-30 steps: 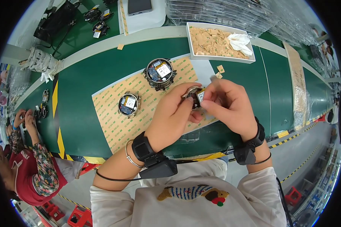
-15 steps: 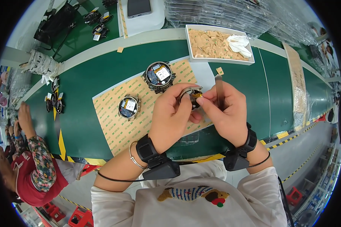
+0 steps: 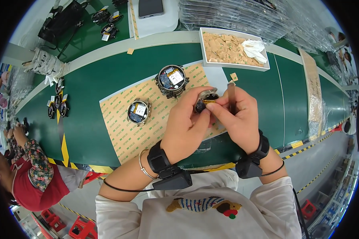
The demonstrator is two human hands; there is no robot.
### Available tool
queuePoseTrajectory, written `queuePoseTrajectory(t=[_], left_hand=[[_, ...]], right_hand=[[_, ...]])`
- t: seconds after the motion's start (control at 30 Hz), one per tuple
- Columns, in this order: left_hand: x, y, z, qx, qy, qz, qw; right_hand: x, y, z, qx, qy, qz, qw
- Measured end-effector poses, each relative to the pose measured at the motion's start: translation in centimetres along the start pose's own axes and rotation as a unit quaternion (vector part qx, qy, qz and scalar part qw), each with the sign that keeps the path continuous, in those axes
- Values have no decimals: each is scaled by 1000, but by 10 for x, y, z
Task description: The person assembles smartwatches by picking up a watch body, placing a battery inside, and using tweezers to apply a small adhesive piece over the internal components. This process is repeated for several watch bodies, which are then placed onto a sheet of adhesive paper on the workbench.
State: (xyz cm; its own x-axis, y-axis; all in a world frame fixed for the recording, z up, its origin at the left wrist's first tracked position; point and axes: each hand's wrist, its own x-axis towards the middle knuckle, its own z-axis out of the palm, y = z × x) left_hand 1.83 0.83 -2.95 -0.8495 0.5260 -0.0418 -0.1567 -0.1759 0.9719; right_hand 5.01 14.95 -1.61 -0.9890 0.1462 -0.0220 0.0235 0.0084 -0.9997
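Observation:
My left hand (image 3: 187,123) is closed around an open watch case (image 3: 203,102), tilted, its dark inside facing my right hand. With thumb and index finger, my right hand (image 3: 241,119) pinches at a small yellowish part on the edge of that case. A pair of metal tweezers (image 3: 231,97) is tucked in the same hand, pointing away from me. On a tan printed adhesive sheet (image 3: 121,133) lie an open watch case (image 3: 139,112), with circuit board and white-labelled battery showing, and a stack of similar cases (image 3: 172,81). My fingers partly hide the held case.
A white box (image 3: 234,67) of tan adhesive pieces and a crumpled white tissue stands beyond my hands. One loose tan square (image 3: 233,76) lies near the tweezers. More watch cases (image 3: 58,104) sit at left, near a co-worker (image 3: 34,179). A phone (image 3: 150,8) rests at the back.
My left hand has turned the watch case and shifted its thumb toward my right fingertips. At the left, the co-worker's arm has drawn back from the table. Several watch cases at left now include another one.

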Motion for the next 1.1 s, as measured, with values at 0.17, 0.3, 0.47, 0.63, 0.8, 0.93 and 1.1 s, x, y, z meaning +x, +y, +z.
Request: queuePoseTrajectory(t=[0.17,0.3,0.47,0.63,0.8,0.93,1.1], left_hand=[[0,6,-4,43,-41,-18,998],[-1,11,-9,14,-21,-68,997],[0,21,-17,224,-112,0,968],[0,11,-19,296,-138,45,944],[-1,14,-17,322,-116,27,939],[-9,36,-7,359,-57,-6,932],[-34,49,-14,525,-18,172,833]], right_hand=[[7,-4,-12,23,-9,34,999],[9,-7,-19,-27,-46,62,997],[10,-8,-26,-10,-120,125,985],[11,-7,-19,25,-162,160,973],[12,-7,-14,-18,-149,132,980],[7,-1,-21,-63,-126,67,988],[-4,-9,-11,-16,-149,87,985]])
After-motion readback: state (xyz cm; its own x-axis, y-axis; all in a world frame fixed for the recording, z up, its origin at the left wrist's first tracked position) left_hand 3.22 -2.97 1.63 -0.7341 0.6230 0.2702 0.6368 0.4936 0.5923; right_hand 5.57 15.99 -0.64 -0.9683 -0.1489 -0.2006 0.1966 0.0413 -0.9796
